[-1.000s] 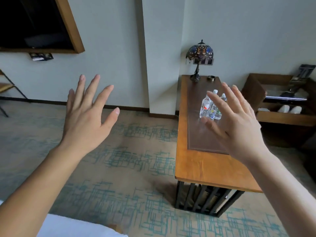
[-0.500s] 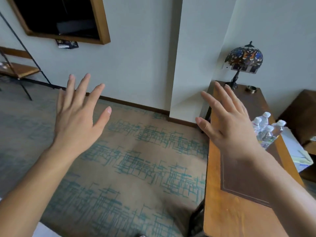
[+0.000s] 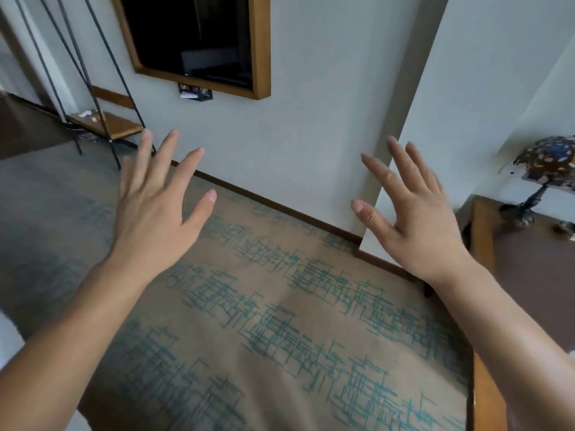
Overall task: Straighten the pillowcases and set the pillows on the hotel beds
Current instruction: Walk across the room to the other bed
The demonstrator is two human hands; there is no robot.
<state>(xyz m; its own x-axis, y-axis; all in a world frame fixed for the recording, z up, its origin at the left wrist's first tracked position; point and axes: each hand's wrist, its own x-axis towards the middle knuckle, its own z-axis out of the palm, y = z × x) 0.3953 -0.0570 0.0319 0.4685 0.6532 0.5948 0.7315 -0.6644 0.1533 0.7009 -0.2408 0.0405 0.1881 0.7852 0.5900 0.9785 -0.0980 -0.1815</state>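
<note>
Tan carpet with blue-green scribble lines fills the floor. A dark wood-framed screen hangs on the wall. The bare left hand and right hand float spread wide, holding nothing, probably getting ready. No pillows or beds show.

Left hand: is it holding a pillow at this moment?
No. The left hand is open with fingers spread above the carpet, holding nothing, and no pillow is visible.

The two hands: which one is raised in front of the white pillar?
The right hand; its fingers overlap the pillar, while the left hand is over carpet.
</note>
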